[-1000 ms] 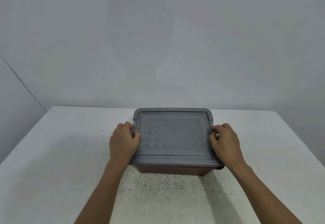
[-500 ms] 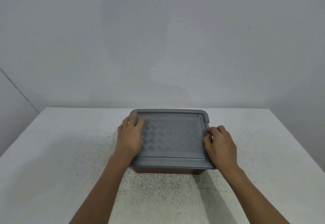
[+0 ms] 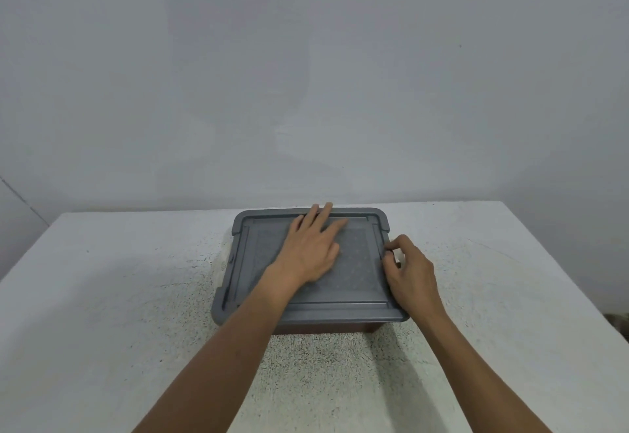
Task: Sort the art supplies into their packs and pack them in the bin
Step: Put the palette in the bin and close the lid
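Note:
A dark bin (image 3: 326, 327) stands in the middle of the white table, covered by a grey patterned lid (image 3: 354, 283). My left hand (image 3: 313, 249) lies flat on top of the lid, fingers spread and reaching toward its far edge. My right hand (image 3: 410, 272) is curled at the lid's right edge, fingertips pinching the rim there. No art supplies or packs are visible; the bin's inside is hidden by the lid.
The white speckled table (image 3: 119, 296) extends on all sides of the bin. A plain grey wall (image 3: 306, 75) rises behind the table's far edge. A dark object (image 3: 617, 322) peeks in at the right border.
My left hand has moved from the lid's left edge onto the middle of the lid, sliding toward the far side. My right hand has stayed at the right edge, fingers curling tighter.

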Demonstrator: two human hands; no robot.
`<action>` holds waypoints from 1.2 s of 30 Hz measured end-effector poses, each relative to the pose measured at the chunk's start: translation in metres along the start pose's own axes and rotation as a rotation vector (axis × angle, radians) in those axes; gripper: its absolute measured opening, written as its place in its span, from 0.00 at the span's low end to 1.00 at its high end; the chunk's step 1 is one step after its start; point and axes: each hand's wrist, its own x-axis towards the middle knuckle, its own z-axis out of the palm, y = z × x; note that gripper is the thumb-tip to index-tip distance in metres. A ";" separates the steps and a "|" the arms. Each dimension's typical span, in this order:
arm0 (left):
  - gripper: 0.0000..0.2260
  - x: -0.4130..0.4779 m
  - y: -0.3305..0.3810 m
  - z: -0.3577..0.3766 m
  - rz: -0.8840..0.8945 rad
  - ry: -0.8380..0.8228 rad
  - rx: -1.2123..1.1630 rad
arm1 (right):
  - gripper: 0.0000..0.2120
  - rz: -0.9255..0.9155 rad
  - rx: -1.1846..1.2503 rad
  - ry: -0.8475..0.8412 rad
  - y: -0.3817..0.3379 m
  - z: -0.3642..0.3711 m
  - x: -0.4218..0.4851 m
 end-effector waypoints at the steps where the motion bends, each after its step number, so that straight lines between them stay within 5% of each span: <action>1: 0.24 0.001 0.000 0.003 -0.002 -0.015 0.004 | 0.02 0.027 0.038 -0.009 -0.001 -0.001 -0.001; 9: 0.29 0.004 0.001 0.011 -0.020 -0.018 0.063 | 0.24 0.213 0.171 0.002 0.003 0.000 -0.004; 20: 0.34 0.004 0.000 0.017 -0.028 0.018 0.046 | 0.16 0.153 0.290 0.005 0.006 -0.003 -0.009; 27: 0.28 0.004 0.001 0.016 -0.037 0.010 0.018 | 0.10 0.134 0.287 -0.016 0.011 -0.001 -0.004; 36: 0.22 0.001 -0.007 0.007 -0.013 -0.028 -0.028 | 0.14 0.097 0.132 -0.048 0.006 -0.002 -0.001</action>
